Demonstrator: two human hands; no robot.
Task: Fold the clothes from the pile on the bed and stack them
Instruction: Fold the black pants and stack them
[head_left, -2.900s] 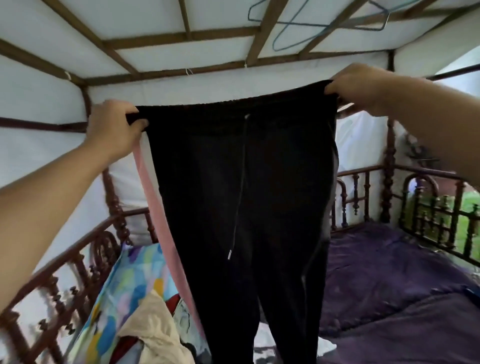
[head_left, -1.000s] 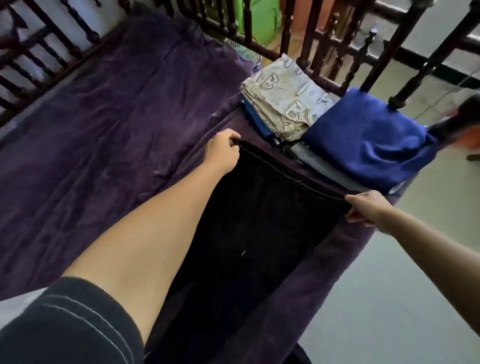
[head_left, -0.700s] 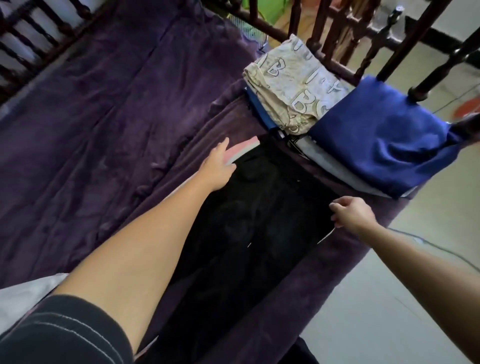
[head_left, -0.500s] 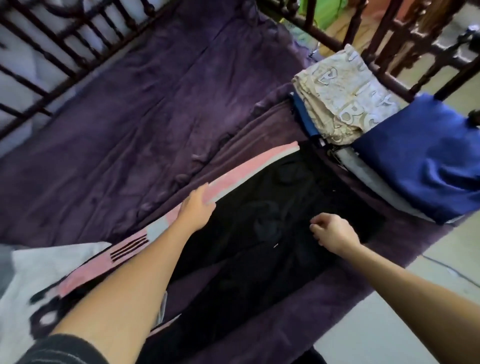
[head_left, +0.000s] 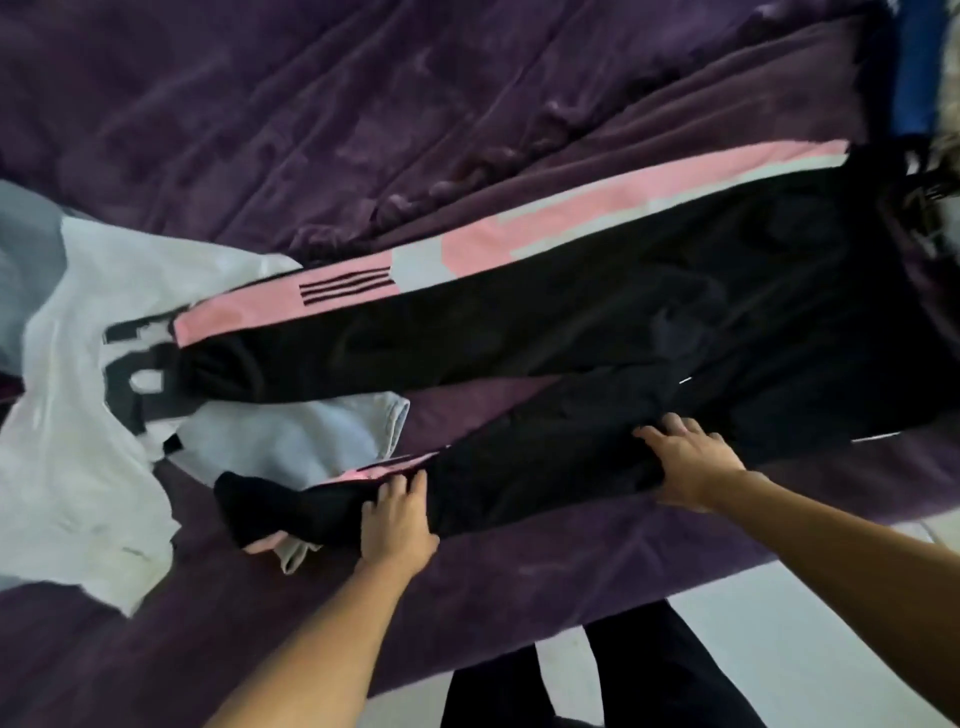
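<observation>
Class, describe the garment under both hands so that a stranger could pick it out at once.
Start from the purple bedspread covering the bed. Laid lengthwise across it are black trousers, with the left hand and right hand on the nearer leg. Unlike the white garment under their cuffs, they carry a pink-and-white side stripe.

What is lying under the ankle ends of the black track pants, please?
Both ankle ends of the black track pants lie on a white garment with black print; the rest lies on the purple blanket. How much print the legs cover cannot be seen.
</observation>
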